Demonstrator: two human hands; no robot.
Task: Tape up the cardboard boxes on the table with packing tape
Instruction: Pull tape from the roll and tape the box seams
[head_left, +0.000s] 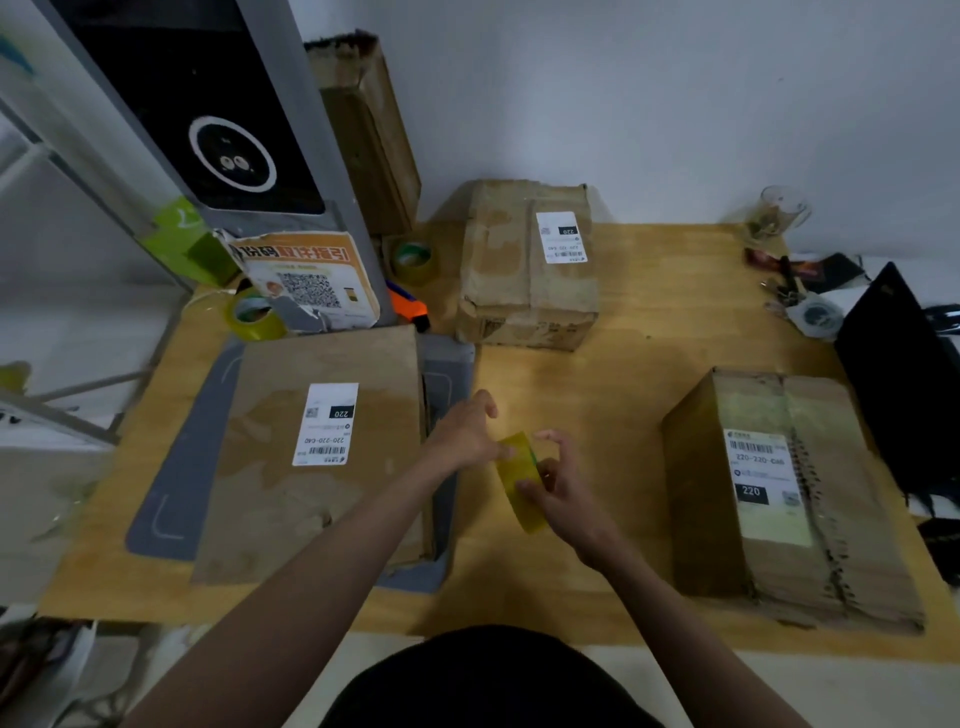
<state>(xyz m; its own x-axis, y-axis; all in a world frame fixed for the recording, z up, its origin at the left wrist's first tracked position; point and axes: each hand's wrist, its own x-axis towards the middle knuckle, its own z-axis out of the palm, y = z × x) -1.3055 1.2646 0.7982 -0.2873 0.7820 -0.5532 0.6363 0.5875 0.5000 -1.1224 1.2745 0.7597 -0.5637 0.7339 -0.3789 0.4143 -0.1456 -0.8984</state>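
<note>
Against a plain white wall, your yellow wooden table (623, 332) is carrying three worn, creased cardboard boxes (527, 265), each bearing a white label. Above its middle, your right hand (558, 480) is gripping a glossy yellow tape roll (519, 480), while your left hand (465, 428) is pinching its edge.

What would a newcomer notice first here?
Both hands at the centre: the right hand holds a yellow tape roll while the left hand picks at its edge. Three labelled cardboard boxes ring them on the wooden table: left box, far box, right box.
</note>
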